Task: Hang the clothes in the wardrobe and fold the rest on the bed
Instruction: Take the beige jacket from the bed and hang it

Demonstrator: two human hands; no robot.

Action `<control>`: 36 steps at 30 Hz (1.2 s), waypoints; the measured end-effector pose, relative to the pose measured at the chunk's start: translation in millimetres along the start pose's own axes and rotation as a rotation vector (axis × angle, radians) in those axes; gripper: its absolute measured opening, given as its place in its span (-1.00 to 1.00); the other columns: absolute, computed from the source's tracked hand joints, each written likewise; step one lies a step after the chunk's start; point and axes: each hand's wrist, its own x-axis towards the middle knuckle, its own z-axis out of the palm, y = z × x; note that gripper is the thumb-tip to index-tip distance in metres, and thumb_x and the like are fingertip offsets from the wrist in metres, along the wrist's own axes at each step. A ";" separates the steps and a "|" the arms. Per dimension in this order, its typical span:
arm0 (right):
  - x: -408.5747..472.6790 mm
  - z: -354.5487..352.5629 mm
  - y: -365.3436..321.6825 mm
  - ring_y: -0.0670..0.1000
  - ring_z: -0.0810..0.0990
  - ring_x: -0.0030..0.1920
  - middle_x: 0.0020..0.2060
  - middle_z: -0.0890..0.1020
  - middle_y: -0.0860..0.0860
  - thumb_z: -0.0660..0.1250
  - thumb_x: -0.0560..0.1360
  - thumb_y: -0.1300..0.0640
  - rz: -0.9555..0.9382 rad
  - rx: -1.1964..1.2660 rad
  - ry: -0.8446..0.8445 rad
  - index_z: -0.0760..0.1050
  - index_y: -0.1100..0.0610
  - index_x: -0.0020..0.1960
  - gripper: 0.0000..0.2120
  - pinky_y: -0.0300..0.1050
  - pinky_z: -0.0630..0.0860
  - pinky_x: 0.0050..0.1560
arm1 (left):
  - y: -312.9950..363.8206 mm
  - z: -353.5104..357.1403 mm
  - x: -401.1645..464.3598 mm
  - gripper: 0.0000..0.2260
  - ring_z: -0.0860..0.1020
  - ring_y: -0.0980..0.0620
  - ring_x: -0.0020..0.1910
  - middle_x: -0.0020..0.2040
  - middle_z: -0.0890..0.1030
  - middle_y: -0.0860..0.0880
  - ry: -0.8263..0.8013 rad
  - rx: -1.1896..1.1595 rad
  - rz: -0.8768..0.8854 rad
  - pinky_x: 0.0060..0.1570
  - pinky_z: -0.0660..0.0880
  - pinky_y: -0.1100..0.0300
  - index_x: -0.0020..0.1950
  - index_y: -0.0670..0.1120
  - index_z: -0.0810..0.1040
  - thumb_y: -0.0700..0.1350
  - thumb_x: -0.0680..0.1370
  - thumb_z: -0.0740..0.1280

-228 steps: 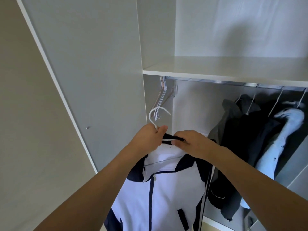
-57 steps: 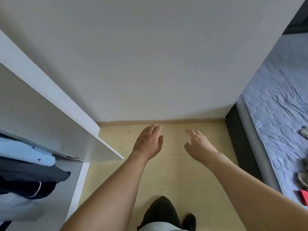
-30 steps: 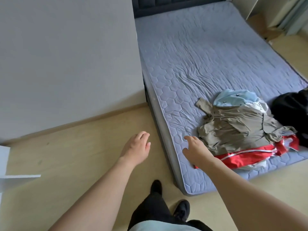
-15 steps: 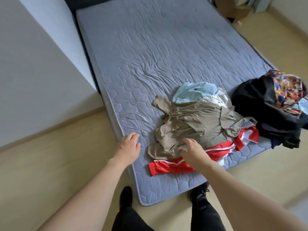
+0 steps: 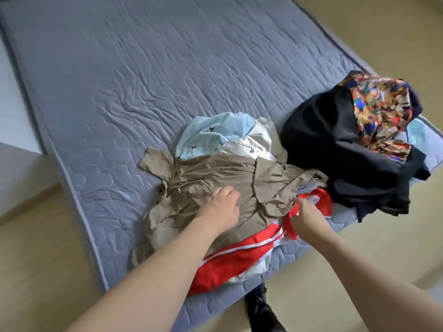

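- On the bed (image 5: pixel 119 92), your left hand (image 5: pixel 221 207) lies flat on the khaki garment (image 5: pixel 215 178); right hand (image 5: pixel 305 218) pinches its edge.
- Next: lift it clear of the red garment (image 5: pixel 239 257).

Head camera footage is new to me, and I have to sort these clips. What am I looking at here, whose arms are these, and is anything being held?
There is no machine here: a person wears one wide-angle camera on the head, looking forward and down, so the two bare arms are the wearer's own.

They reach over a grey-blue quilted mattress with two heaps of clothes. The near heap has a khaki jacket on top, a light blue garment behind it and a red and white garment beneath. The far heap is dark clothes with a colourful patterned cloth.

The left hand rests on the khaki jacket. The right hand reaches the jacket's edge by the red cloth; whether it grips is unclear. Nothing is lifted yet.
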 end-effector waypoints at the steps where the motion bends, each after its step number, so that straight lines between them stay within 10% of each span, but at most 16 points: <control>1: 17.1 4.0 17.8 0.20 0.43 0.27 0.28 0.45 0.20 0.17 0.43 0.33 0.019 0.003 -0.001 0.34 0.22 0.36 -0.51 -0.03 0.39 0.15 | 15.2 18.1 23.8 -0.65 0.28 -0.10 0.39 0.40 0.34 -0.05 -0.059 0.008 0.012 0.37 0.22 0.06 0.35 -0.06 0.41 -0.07 0.57 0.19; 12: 129.1 57.2 134.0 0.18 0.34 0.31 0.32 0.37 0.20 0.14 0.46 0.36 0.072 0.107 0.033 0.17 0.20 0.47 -0.43 -0.02 0.34 0.17 | 68.2 173.4 151.2 -0.80 0.31 -0.15 0.25 0.24 0.36 -0.06 -0.076 0.133 -0.078 0.23 0.25 0.02 0.14 0.01 0.51 -0.13 0.57 0.17; 20: 156.8 33.6 113.7 0.14 0.22 0.41 0.42 0.22 0.10 0.33 0.46 0.06 -0.109 0.158 0.220 0.16 0.06 0.48 -0.35 0.05 0.32 0.34 | 53.8 77.2 110.7 -0.82 0.43 0.01 -0.20 -0.19 0.46 -0.05 0.099 -1.392 -0.394 -0.10 0.44 0.11 -0.10 0.03 0.40 -0.20 0.64 0.13; 24: 167.3 29.6 78.4 0.25 0.29 0.36 0.40 0.24 0.19 0.38 0.31 0.01 -0.249 0.036 0.359 0.31 0.10 0.32 -0.39 0.15 0.39 0.25 | 60.1 12.4 88.2 -0.84 0.59 -0.06 -0.18 -0.15 0.57 -0.11 0.137 -1.729 -0.454 -0.16 0.63 -0.07 -0.07 -0.07 0.39 -0.19 0.67 0.09; 28: 168.2 25.3 37.2 0.18 0.16 0.43 0.41 0.23 0.26 0.42 0.29 0.00 -0.258 0.201 0.424 0.21 0.13 0.34 -0.29 0.21 0.38 0.24 | 44.3 -29.7 68.7 -0.84 0.54 -0.03 -0.47 -0.32 0.57 -0.10 0.074 -1.808 -0.536 -0.61 0.43 0.25 -0.13 -0.09 0.48 -0.04 0.59 0.28; 32: 164.1 17.4 11.8 0.24 0.55 0.11 0.15 0.55 0.17 0.36 0.35 0.17 -0.166 0.066 0.086 0.14 0.06 0.41 -0.30 0.03 0.46 0.05 | 15.1 -49.9 47.4 -0.80 0.44 0.02 -0.55 -0.32 0.50 -0.10 -0.167 -1.738 -0.401 -0.66 0.27 0.33 -0.20 -0.08 0.57 0.03 0.41 0.48; 36: 157.5 20.8 -5.4 0.18 0.61 -0.19 -0.25 0.63 0.13 0.32 0.40 0.21 -0.119 0.042 -0.085 0.56 0.19 -0.09 -0.89 -0.13 0.40 -0.29 | -24.3 -45.3 40.1 -0.75 0.34 0.09 -0.55 -0.47 0.34 0.05 0.241 -1.025 -0.582 -0.54 0.24 0.26 -0.31 -0.04 0.36 -0.30 0.42 0.37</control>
